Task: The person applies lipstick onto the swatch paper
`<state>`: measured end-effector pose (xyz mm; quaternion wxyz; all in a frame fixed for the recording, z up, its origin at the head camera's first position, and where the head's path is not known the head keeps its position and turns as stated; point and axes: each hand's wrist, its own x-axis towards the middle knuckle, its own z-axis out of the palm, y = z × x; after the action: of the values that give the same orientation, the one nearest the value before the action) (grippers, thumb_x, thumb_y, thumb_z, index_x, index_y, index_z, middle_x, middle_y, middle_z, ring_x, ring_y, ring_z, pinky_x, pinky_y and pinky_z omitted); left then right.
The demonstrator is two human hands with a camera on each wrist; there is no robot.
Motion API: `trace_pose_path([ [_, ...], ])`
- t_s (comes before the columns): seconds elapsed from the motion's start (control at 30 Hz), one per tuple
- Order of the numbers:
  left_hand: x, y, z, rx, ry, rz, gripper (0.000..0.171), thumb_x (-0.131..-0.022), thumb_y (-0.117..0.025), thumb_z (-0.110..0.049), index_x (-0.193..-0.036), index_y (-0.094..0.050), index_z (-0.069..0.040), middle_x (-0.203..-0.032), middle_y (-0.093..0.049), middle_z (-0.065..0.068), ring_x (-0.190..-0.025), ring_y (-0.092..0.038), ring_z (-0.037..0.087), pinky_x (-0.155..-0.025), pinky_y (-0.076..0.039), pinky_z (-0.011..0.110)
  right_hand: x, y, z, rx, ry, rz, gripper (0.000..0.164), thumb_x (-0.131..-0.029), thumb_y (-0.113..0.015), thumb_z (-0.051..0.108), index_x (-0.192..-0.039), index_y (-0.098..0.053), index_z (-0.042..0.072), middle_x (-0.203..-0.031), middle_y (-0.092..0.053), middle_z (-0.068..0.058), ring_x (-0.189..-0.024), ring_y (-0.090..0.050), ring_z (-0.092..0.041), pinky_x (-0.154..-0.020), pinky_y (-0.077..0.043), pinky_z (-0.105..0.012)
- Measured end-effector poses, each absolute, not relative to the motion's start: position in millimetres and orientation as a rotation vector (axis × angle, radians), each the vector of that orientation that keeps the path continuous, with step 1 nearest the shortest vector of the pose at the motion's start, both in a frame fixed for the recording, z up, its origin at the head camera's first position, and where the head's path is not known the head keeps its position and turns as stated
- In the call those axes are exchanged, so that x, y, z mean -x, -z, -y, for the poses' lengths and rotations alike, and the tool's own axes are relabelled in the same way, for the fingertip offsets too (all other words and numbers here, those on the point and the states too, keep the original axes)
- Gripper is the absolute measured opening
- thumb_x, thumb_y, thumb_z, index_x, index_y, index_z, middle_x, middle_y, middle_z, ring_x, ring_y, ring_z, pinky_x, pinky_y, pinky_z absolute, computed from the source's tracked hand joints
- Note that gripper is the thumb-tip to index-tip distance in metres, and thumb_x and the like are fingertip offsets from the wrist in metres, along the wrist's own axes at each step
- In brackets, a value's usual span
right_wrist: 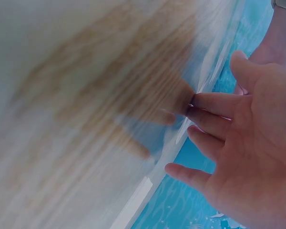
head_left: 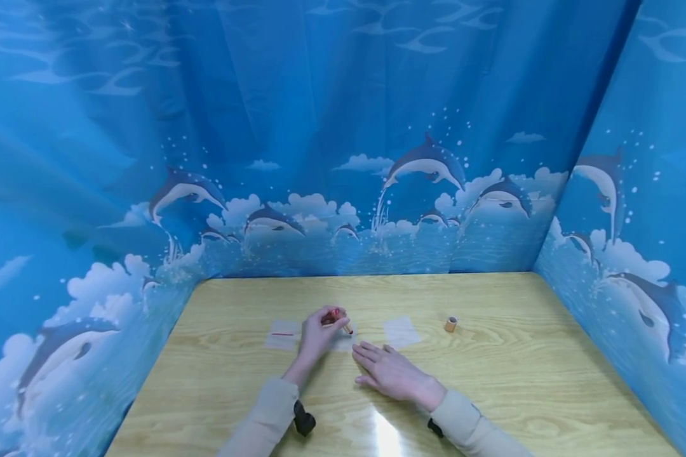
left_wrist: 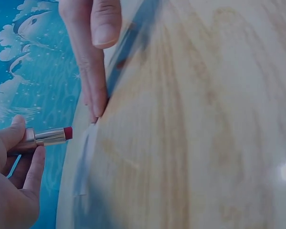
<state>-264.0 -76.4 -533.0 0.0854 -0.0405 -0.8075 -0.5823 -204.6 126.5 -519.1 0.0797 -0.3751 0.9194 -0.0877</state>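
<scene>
Plainly, we have a lipstick [left_wrist: 51,137] in our left hand [head_left: 316,336], its thumb and fingers pinching the shiny tube so that the red tip sticks out past them. We hold it tilted, tip downward, just over the middle sheet [head_left: 344,343], a thin whitish square lying on the wood-patterned table [head_left: 520,381]; whether the tip touches the paper, we cannot tell. Our right hand [head_left: 394,373] grasps nothing: its fingers reach out nearly straight, palm down, and the foremost fingertips rest at the near right edge of that same sheet, with the thumb set apart from them. To the left of our left hand lies the left sheet [head_left: 282,343], which bears a single red line [head_left: 282,334] running across it. Beyond our right hand's fingers lies the right sheet [head_left: 401,332], with no mark that we can make out, and farther right the small tan cap [head_left: 451,324] stands upright, well apart from our hands. We wear pale sleeves [head_left: 263,412], with a dark device [head_left: 304,419] at the left wrist, and around the table hangs a blue curtain [head_left: 320,95] printed with leaping dolphins and clouds.
</scene>
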Motion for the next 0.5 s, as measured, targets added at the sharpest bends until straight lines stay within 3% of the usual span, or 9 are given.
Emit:
trace_pose_path([
  [0.13, 262.7, 538.1, 75.0, 0.149, 1.736, 2.412, 0.024, -0.088, -0.080, -0.016, -0.108, -0.074, -0.004, -0.101, -0.075, 0.010, -0.094, -0.071, 0.023, -0.084, -0.061, 0.030, 205.0, 519.4, -125.9, 1.115, 0.257, -2.753, 0.061, -0.107, -0.046, 0.044, -0.153, -0.041, 0.005, -0.161, -0.036, -0.010, -0.148, -0.034, -0.030, -0.117, -0.034, -0.060],
  [0.5, 262.3, 541.0, 69.8, 0.210, 1.669, 2.440, 0.021, -0.086, -0.081, -0.013, -0.105, -0.074, -0.007, -0.095, -0.074, 0.007, -0.094, -0.072, 0.025, -0.083, -0.062, 0.029, 205.2, 518.9, -125.4, 1.114, 0.260, -2.750, 0.060, -0.107, -0.046, 0.044, -0.152, -0.042, 0.005, -0.161, -0.037, -0.010, -0.148, -0.035, -0.030, -0.117, -0.035, -0.060],
])
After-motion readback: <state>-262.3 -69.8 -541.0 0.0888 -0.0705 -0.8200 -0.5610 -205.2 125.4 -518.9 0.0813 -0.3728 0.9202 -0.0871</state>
